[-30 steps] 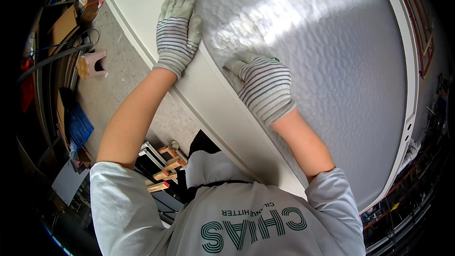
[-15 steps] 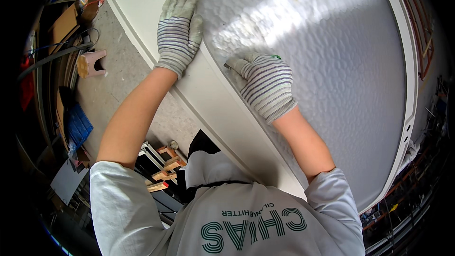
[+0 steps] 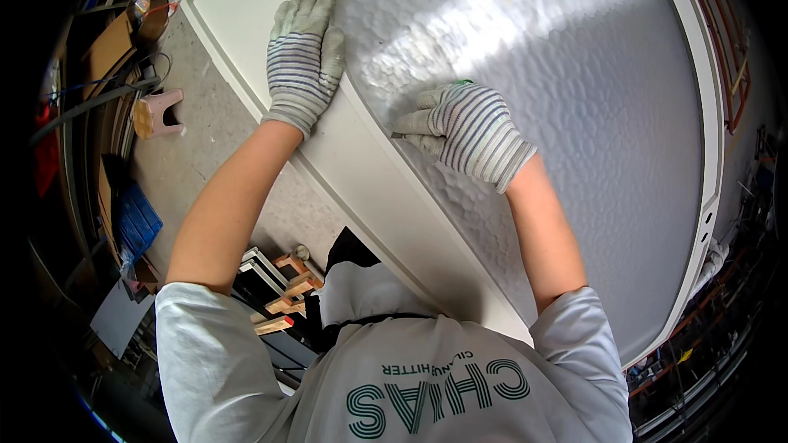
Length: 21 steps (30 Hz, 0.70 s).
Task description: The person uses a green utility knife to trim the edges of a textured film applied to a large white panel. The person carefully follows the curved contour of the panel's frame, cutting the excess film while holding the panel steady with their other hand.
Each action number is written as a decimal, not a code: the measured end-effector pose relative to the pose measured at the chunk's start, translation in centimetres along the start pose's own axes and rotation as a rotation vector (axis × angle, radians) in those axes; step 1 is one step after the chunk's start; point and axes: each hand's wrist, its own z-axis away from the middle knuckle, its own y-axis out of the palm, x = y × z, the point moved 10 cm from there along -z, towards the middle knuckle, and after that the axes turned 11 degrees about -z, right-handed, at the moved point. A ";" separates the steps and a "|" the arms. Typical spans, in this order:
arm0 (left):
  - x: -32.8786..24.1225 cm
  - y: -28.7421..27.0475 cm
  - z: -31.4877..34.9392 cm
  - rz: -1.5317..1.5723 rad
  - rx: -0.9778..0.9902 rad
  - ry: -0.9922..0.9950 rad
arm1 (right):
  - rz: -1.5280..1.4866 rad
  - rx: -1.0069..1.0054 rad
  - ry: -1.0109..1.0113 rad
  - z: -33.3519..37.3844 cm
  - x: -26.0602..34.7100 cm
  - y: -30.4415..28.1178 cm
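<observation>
A large white-framed panel (image 3: 402, 197) with a textured, translucent grey sheet (image 3: 574, 164) set in it spans the space before me. My left hand (image 3: 304, 57), in a striped knit glove, lies flat on the wide white border, fingers stretched out and thumb near the sheet's edge. My right hand (image 3: 472, 131), gloved the same way, is closed over the sheet close to its left edge. In its grip is a slim tool (image 3: 464, 81); a bit of green shows above the knuckles and a small dark tip by the fingertips. The glove hides the rest of it.
On the concrete floor (image 3: 222, 123) to the left stands a small pink stool (image 3: 158, 113). A blue plastic crate (image 3: 138, 217) and cardboard lie beyond it. Wooden pieces (image 3: 287, 299) sit low by my left side. Metal racks (image 3: 730, 74) line the far right.
My right hand has slid a little down along the sheet's edge and its wrist has turned, swinging the forearm right. My left hand stays pressed on the border, with a slight shift left.
</observation>
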 end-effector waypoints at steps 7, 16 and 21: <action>0.2 0.1 0.8 -0.021 0.006 -0.008 | 0.223 0.147 -0.013 -1.5 -0.4 1.3; 0.2 0.0 0.7 -0.024 -0.005 -0.012 | 0.251 0.230 0.059 -1.6 -0.9 1.6; 0.4 0.3 0.8 0.001 -0.010 -0.002 | 0.168 0.180 0.123 -0.9 -1.5 1.5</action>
